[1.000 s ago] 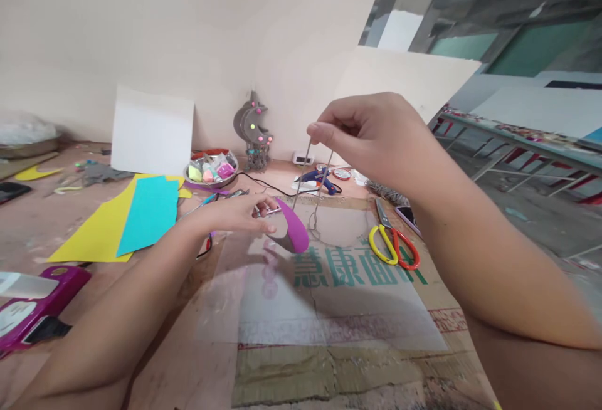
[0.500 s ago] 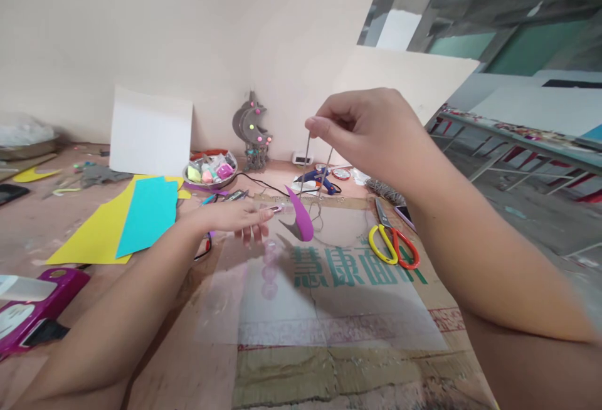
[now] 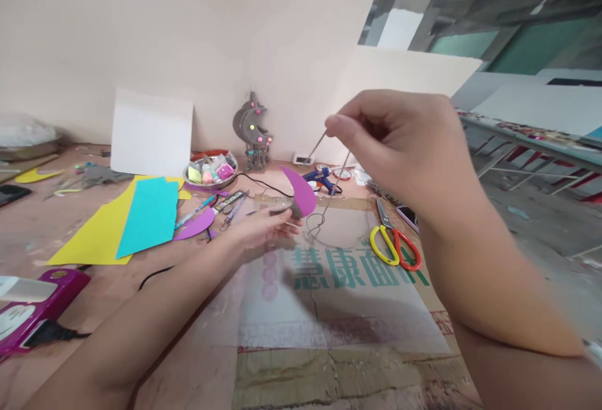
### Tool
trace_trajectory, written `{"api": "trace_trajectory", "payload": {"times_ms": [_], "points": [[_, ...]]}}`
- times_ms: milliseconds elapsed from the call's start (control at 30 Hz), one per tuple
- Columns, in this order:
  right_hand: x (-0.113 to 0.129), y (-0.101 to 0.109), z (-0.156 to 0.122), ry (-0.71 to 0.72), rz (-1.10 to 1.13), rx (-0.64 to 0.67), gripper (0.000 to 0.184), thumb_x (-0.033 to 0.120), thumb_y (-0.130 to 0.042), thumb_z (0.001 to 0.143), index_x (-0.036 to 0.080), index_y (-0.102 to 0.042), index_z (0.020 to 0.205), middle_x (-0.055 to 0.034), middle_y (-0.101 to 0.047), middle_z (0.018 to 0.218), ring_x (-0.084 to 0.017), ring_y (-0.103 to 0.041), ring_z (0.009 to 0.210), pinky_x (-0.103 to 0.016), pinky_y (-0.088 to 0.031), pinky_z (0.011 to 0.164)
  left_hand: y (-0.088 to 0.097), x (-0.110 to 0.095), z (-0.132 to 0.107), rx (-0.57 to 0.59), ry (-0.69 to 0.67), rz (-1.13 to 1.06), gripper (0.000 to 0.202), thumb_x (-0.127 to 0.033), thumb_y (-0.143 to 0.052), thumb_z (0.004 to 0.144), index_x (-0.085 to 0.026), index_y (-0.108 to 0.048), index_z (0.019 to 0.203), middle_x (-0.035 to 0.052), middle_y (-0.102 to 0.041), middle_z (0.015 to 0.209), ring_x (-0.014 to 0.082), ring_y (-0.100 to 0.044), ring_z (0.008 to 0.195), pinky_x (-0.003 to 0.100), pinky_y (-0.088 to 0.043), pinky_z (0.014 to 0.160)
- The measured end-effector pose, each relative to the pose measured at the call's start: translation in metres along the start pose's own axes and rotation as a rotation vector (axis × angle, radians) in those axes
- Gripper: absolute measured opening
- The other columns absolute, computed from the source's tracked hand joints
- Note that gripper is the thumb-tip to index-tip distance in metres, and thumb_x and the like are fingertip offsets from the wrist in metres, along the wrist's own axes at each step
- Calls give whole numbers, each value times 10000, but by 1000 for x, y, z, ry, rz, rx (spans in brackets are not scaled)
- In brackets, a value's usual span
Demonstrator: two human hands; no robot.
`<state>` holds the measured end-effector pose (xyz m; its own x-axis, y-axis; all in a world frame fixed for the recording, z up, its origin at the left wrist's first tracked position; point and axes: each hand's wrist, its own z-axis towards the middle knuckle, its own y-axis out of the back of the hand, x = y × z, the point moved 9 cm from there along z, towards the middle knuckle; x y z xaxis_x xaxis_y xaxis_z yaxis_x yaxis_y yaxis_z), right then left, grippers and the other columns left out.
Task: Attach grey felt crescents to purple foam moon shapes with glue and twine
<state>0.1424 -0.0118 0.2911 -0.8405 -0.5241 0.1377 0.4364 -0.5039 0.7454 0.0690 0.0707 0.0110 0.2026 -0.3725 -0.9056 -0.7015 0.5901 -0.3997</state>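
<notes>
My right hand (image 3: 390,140) is raised over the table, thumb and finger pinching a thin grey cord (image 3: 339,176). Two strands run down from the pinch, and a loose loop dangles near the crescent. The purple crescent (image 3: 303,192), a flat cut-out with a grey underside, is tilted at the cord's end. My left hand (image 3: 269,227) has its thumb and fingers closed around the crescent's lower grey part; the exact grip is partly hidden. Scissors (image 3: 395,247) with yellow and red handles lie to the right on a translucent printed sheet (image 3: 376,310).
A grey moon ornament (image 3: 251,128) stands against the white board, beside a bowl of coloured clay packets (image 3: 211,168). A blue glue gun (image 3: 320,179) lies behind. Yellow card (image 3: 89,228) and turquoise card (image 3: 148,215) lie left, with a magenta power strip (image 3: 61,297) nearer.
My left hand has moved right and closed on the crescent, which was hanging free from the cord. My right hand has shifted right, slanting the strands.
</notes>
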Motion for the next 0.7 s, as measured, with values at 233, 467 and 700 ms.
{"api": "trace_trajectory", "payload": {"times_ms": [233,467,700], "points": [[-65,-28,-56,-122,98,485,261,445,-526,838,225,-638,754,13,-561,595,-112,-471,513,-266,-345,496,67,-74,-20,-388,-254,-188,175,-305,-638,760,-162,-540,778,-59,-519,544,44,-488,491,176,-435,525],[-184,-77,-118,-279,170,787,251,404,-535,823,222,-624,675,-7,-557,586,-141,-487,508,-284,-365,466,122,-158,-97,-689,-593,-341,141,-156,-380,831,-168,-428,699,-47,-489,547,29,-482,530,142,-439,542],[-306,-52,-157,-447,-38,456,94,314,-648,727,244,-641,666,-80,-620,601,-165,-513,465,-309,-345,420,168,-204,-191,-992,-905,-226,337,-310,-145,913,-152,-303,662,-38,-444,673,-12,-443,601,59,-338,491]]}}
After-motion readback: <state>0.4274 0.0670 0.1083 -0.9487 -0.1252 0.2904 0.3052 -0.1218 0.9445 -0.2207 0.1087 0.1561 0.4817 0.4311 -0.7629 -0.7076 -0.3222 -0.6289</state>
